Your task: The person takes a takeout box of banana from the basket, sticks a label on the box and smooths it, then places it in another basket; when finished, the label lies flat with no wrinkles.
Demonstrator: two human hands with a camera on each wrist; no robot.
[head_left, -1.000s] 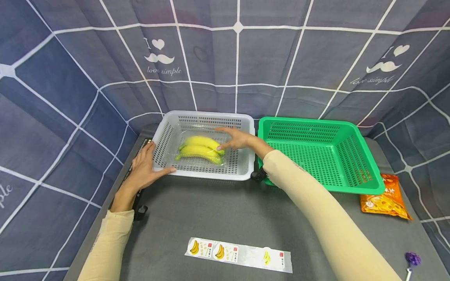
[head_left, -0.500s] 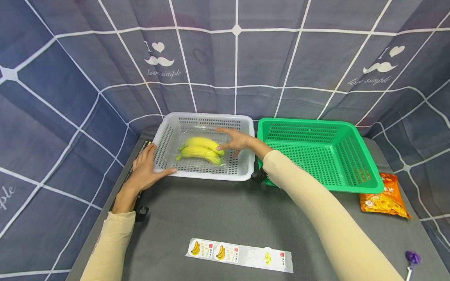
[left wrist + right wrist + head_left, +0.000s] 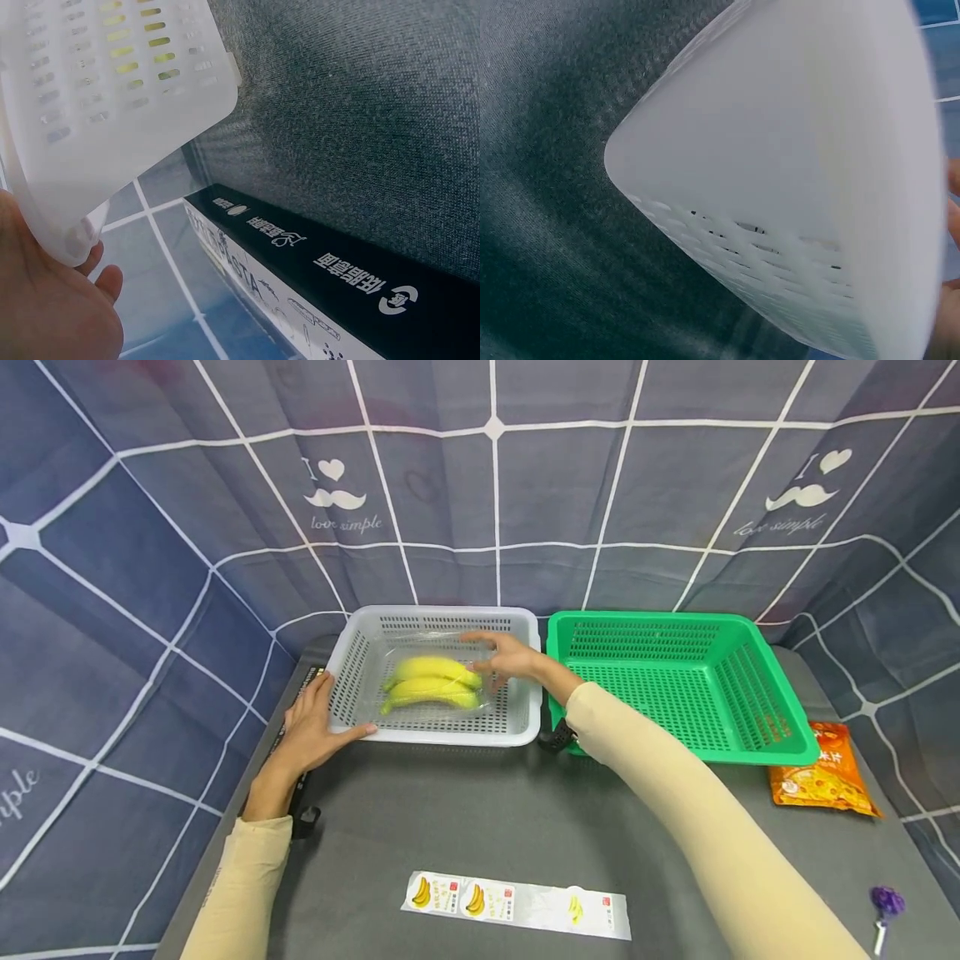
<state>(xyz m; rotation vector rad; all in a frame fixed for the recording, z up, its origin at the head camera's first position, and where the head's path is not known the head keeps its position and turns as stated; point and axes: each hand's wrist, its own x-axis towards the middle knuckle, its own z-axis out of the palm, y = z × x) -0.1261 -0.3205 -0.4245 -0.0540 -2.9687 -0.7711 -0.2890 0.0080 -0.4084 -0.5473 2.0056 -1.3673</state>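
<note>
Two yellow bananas (image 3: 431, 692) lie in a clear plastic box (image 3: 375, 681) inside the white perforated basket (image 3: 450, 737). My right hand (image 3: 513, 658) reaches over the basket's right side and pinches the right end of the box between thumb and fingers. In the right wrist view, the basket's wall (image 3: 727, 150) hides most of that hand. My left hand (image 3: 307, 731) holds the basket's front left corner, thumb along the front rim and fingers on the left side. In the left wrist view, fingertips (image 3: 110, 281) curl past the basket's rim.
To the right stands a green perforated basket (image 3: 675, 756), with an orange snack bag (image 3: 825, 781) beside it. A strip of banana stickers (image 3: 517, 906) lies near the front. A purple-topped stick (image 3: 887, 902) lies front right; a black pasta box (image 3: 300, 262) is left of the white basket.
The box of bananas has shifted slightly rightward in the basket, and the right hand's fingers have closed in on its end. The left hand stays on the corner. The head view has tilted a little.
</note>
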